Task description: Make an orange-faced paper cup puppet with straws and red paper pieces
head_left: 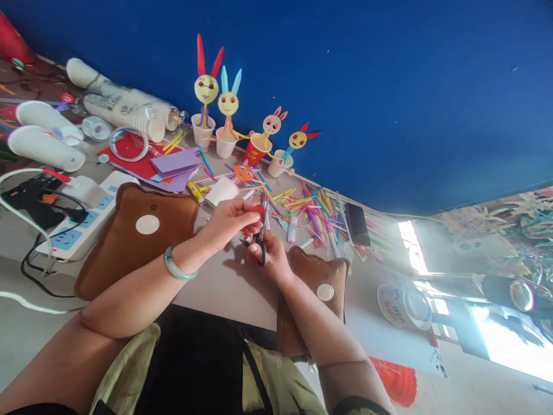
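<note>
My left hand (233, 220), with a jade bangle (178, 266) on its wrist, pinches a small red piece (259, 211) that looks like paper. In my right hand (273, 258) is a pair of scissors (261, 245), my fingers in the black handles. The blades point away from me, close beside the red piece; whether they touch it I cannot tell. Just beyond my hands lie an orange animal face cutout (245, 172) and a white paper cup (222, 191) on its side.
Several rabbit figures in cups, one in a red cup (254, 151), stand along the blue wall. Coloured sticks (317, 210) lie scattered near a phone (358, 223). Brown cushions (151, 253) flank my arms. A power strip (86, 222) and stacked paper cups (125, 115) are at left.
</note>
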Demonstrator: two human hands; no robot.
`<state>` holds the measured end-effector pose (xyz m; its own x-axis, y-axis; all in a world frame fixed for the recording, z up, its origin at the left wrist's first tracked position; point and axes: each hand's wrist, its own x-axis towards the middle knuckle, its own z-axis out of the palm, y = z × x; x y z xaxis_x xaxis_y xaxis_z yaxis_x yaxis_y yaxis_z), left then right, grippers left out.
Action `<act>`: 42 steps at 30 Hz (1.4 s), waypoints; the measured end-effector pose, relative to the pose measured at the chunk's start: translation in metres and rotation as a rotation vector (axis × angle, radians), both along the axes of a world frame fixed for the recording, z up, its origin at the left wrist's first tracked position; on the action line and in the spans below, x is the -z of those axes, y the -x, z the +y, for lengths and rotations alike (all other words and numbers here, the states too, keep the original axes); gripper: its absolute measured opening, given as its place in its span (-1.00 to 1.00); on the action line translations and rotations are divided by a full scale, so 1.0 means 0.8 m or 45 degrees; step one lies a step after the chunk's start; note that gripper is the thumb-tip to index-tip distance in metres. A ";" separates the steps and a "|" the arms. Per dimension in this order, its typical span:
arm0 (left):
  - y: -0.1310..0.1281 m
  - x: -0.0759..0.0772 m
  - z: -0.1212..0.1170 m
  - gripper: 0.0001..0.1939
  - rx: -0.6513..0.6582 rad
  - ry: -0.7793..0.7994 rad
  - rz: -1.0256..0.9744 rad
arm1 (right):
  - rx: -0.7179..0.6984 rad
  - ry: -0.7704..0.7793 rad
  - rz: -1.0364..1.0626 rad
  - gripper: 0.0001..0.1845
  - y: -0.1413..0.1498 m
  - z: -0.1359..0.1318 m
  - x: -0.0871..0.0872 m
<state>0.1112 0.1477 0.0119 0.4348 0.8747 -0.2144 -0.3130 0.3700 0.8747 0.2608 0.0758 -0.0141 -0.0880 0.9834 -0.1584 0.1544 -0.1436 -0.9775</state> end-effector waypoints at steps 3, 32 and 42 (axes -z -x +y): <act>0.000 0.000 0.000 -0.76 -0.002 -0.004 -0.002 | -0.002 0.006 -0.005 -0.37 -0.001 0.000 0.001; 0.002 -0.001 0.001 -0.75 -0.004 -0.023 -0.024 | 0.024 0.036 -0.002 -0.37 -0.001 -0.001 0.003; 0.003 -0.003 0.001 -0.75 0.004 -0.033 -0.032 | 0.033 0.010 0.053 -0.37 0.000 -0.002 0.004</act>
